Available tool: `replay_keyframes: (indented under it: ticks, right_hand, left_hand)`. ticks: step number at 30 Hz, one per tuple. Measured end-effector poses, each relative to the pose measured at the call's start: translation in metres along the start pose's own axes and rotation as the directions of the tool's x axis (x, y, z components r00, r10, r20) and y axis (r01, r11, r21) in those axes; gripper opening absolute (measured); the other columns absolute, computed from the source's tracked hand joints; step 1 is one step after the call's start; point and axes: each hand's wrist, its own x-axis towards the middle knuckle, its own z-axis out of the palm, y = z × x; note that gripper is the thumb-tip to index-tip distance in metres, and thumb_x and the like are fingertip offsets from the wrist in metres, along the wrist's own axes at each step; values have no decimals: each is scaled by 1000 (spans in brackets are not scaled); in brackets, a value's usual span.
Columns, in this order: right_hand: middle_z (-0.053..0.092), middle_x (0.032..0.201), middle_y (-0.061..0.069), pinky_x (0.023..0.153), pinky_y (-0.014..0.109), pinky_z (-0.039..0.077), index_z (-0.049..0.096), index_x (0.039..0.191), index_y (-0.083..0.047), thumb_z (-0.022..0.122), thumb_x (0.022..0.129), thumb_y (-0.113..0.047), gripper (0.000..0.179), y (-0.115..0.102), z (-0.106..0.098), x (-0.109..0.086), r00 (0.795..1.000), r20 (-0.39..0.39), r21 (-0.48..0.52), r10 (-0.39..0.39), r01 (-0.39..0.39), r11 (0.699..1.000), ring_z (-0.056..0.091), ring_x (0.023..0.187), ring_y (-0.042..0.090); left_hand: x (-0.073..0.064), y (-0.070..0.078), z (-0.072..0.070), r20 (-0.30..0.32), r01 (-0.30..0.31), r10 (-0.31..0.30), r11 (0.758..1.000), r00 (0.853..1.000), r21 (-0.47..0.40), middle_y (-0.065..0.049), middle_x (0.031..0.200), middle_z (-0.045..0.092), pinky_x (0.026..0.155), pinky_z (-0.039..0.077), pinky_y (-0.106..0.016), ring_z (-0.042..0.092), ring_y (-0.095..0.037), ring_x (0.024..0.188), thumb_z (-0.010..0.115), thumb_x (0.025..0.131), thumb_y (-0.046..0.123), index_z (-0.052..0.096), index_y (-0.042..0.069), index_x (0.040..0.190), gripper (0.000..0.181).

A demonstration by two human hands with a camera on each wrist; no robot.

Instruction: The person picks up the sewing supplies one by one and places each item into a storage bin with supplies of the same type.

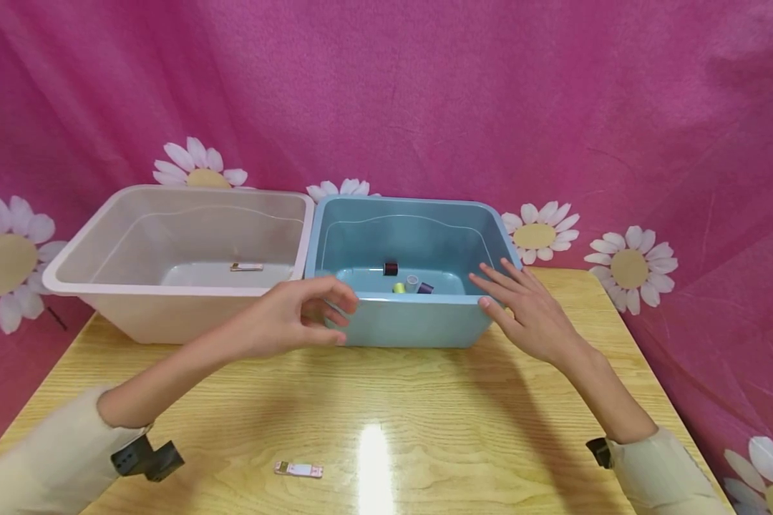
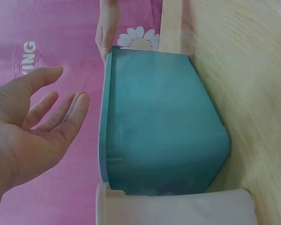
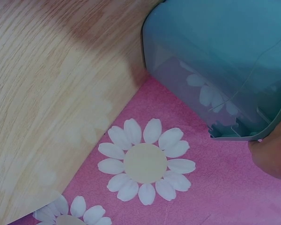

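My left hand point(image 1: 303, 311) hovers at the near rim where the two bins meet, fingers loosely bent with nothing in them; the left wrist view shows its palm turned toward the blue bin point(image 2: 159, 117). At the right front corner of the blue bin point(image 1: 406, 323), my right hand point(image 1: 531, 315) spreads straight fingers over the rim. Several thread spools lie on that bin's floor: a dark red one point(image 1: 390, 268), a white one point(image 1: 412, 282), a yellow-green one point(image 1: 399, 287) and a dark purple one point(image 1: 425, 288).
A pale pink bin point(image 1: 187, 311) stands against the blue one's left side, with a small folded tape point(image 1: 246, 267) inside. Another folded white-and-pink tape point(image 1: 298, 470) lies on the wooden table point(image 1: 464, 429) near the front. A flowered pink cloth point(image 1: 425, 100) hangs behind.
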Motion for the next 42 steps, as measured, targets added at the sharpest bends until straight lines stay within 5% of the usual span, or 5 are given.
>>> replay_keyframes:
  ticks: [6, 20, 32, 42]
  right_hand:
    - [40, 155, 9, 115, 61, 15, 51, 148, -14, 52, 104, -33, 47, 1, -1, -1, 1000, -5, -7, -2, 2, 1000, 22, 146, 41]
    - [40, 155, 9, 115, 61, 14, 51, 148, -14, 52, 104, -33, 47, 1, 0, 0, 1000, -10, 5, -4, 4, 1000, 22, 146, 42]
    - [39, 155, 9, 116, 60, 13, 50, 148, -14, 51, 105, -34, 47, 0, 0, 0, 1000, -2, 2, -2, 2, 1000, 21, 146, 42]
    - [39, 156, 9, 115, 61, 14, 50, 148, -15, 52, 104, -33, 48, 0, 0, 0, 1000, -5, 8, 0, 0, 1000, 21, 146, 42]
  left_hand:
    - [-15, -7, 1, -10, 64, -64, 998, 998, -5, -8, 114, 64, 87, 55, -29, 66, -22, 103, 77, 86, 2, 62, 4, 120, 37]
    - [-44, -26, 9, -19, 66, -66, 998, 998, -1, -10, 117, 65, 89, 54, -31, 65, -24, 105, 77, 87, 4, 63, 0, 122, 38]
    - [-73, -50, 26, -37, 35, -31, 993, 999, 116, -4, 115, 66, 87, 55, -32, 66, -15, 101, 79, 86, 11, 65, 6, 119, 36]
    - [-87, -66, 37, 11, 41, -44, 981, 999, 189, -5, 113, 67, 86, 55, -34, 66, -24, 101, 79, 86, 11, 65, 6, 118, 36]
